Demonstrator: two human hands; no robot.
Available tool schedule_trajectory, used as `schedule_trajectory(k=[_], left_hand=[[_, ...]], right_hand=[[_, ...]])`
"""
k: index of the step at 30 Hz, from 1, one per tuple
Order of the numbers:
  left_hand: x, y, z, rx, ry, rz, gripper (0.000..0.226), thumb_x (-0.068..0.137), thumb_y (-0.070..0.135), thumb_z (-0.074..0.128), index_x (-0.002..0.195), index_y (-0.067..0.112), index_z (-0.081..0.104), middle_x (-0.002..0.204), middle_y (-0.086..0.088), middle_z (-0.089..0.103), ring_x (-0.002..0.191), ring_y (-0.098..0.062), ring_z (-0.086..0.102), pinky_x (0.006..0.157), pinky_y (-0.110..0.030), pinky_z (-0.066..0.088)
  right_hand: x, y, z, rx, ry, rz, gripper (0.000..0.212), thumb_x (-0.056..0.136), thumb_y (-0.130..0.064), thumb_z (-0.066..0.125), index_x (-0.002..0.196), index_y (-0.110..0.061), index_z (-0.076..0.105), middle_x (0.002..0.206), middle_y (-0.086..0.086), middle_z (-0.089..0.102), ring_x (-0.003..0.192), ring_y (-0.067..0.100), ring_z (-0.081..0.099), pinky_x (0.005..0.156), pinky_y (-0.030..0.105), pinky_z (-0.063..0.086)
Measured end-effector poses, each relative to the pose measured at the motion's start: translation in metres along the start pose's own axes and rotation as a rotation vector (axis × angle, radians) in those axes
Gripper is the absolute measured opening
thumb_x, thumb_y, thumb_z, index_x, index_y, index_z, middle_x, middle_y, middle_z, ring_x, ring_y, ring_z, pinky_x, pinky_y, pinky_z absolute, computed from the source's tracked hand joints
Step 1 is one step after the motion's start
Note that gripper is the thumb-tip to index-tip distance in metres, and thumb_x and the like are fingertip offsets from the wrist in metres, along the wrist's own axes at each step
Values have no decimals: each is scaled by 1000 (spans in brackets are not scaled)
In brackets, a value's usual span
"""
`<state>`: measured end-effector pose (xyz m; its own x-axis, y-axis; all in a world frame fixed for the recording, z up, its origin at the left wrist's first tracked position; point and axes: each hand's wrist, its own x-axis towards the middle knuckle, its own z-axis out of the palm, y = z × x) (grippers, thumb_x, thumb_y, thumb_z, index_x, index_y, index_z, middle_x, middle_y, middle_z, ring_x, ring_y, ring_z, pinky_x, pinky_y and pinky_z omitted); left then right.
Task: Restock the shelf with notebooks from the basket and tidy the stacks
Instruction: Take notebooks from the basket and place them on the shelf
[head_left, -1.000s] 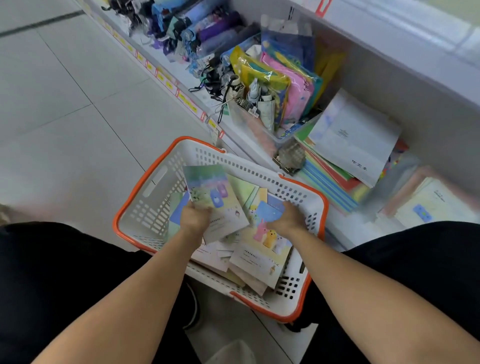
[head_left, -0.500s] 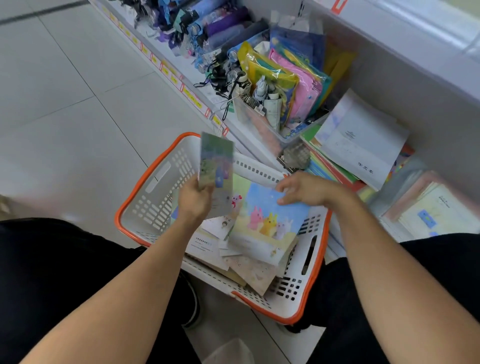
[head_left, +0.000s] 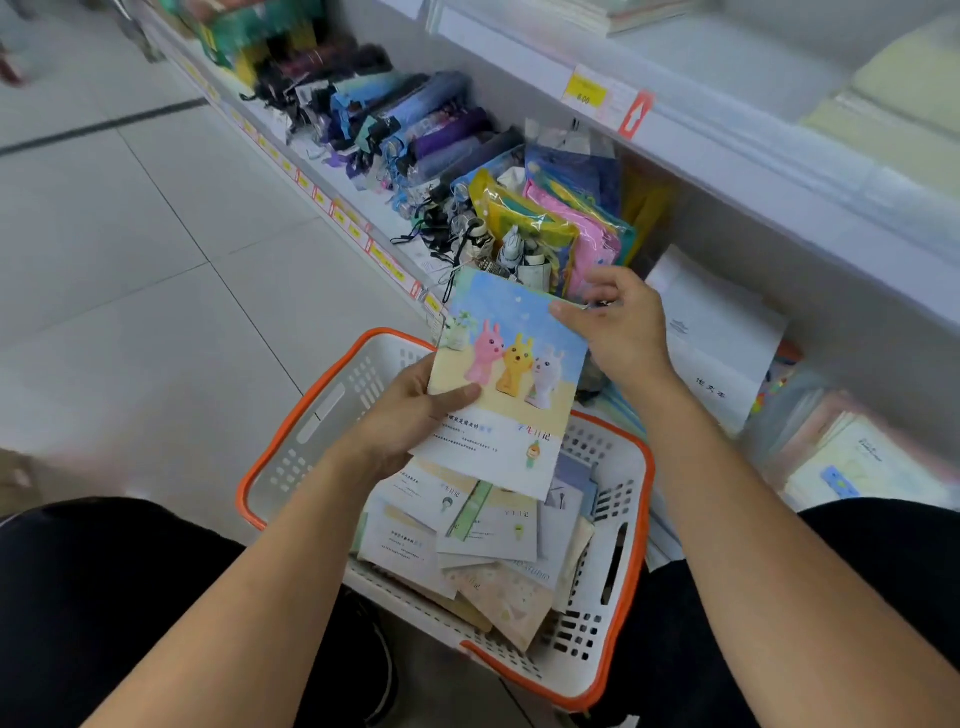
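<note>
**Rabbit-cover notebook held above basket, both hands on it**

Left hand (head_left: 410, 415) grips the notebook (head_left: 506, 384) at its left edge, thumb laid across the cover, fingers underneath. Right hand (head_left: 618, 322) pinches the top right corner, fingers curled behind the far edge. Cover: three cartoon rabbits (pink, yellow, white) on blue and sand background, white lower band with print. The notebook is tilted and sits over the far rim of the basket (head_left: 291, 457).

Basket: white with orange rim, on the floor between the person's knees. Inside, a loose pile of notebooks (head_left: 483, 545), overlapping at mixed angles.

Bottom shelf (head_left: 852, 338) to the right: stack of white notebooks (head_left: 722, 338) just behind the right hand; further stacks right of it are blurred. Left along the shelf: coloured plastic pouches (head_left: 561, 228), then folded umbrellas (head_left: 415, 124).
</note>
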<state>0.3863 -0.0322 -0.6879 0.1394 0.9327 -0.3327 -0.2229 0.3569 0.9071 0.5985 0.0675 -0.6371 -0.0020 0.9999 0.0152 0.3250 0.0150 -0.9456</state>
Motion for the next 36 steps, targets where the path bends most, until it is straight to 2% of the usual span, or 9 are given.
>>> schedule_trajectory(k=[2,4,8,12,18,22,25,31,36], left_hand=[[4,10,3,-32,79,57,38,93,17,63,130,16,55,117,-10,70,104,-32,68,86,-48,56],[9,24,5,-46,157,107,34,95,19,61,128,17,57,116,-7,71,102,-29,69,84,-44,57],[22,62,9,-4,253,214,24,94,20,61,118,21,63,104,-1,75,87,-21,73,61,-32,58],[33,109,18,53,270,324,24,92,17,65,116,22,65,107,0,75,96,-24,71,81,-39,57],[54,186,35,46,188,419,21,92,26,66,113,24,67,105,0,75,93,-20,72,73,-32,58],[80,258,46,-90,67,373,43,98,41,50,129,10,55,115,-10,70,100,-25,70,76,-36,59],[101,294,48,-113,93,308,51,100,42,46,139,10,41,124,-9,61,106,-26,65,82,-38,56],[152,315,38,8,157,272,42,99,37,52,135,15,50,113,-4,67,99,-21,68,59,-26,57],[188,314,25,19,193,270,31,95,35,59,120,17,59,102,-4,74,85,-21,74,60,-30,58]], right_hand=[[-6,-6,-1,190,-135,156,22,81,-30,80,96,-27,64,99,-3,72,77,8,70,56,21,54],[-16,-7,-4,409,-426,325,17,88,-30,71,104,-27,68,103,6,76,84,19,74,55,27,55],[-26,-18,-2,447,-627,281,25,99,-22,56,123,-25,62,113,9,73,92,33,72,57,35,59],[-22,-54,-2,387,-514,108,27,103,-22,48,130,-24,55,108,8,74,83,36,73,52,29,57],[8,-118,-21,484,-399,-2,24,105,-16,44,126,-21,56,106,9,74,73,33,73,49,27,54],[68,-163,-31,819,-200,143,19,103,-8,45,113,-9,61,96,8,76,70,30,72,48,23,54],[132,-190,-45,995,-61,285,16,103,-2,43,112,-2,56,123,19,60,91,40,68,45,24,55],[257,-217,-49,985,53,325,31,105,-3,36,134,1,44,141,28,40,119,48,55,36,29,53],[321,-221,-40,759,41,296,30,95,13,49,125,9,53,130,27,52,103,44,61,41,27,55]])
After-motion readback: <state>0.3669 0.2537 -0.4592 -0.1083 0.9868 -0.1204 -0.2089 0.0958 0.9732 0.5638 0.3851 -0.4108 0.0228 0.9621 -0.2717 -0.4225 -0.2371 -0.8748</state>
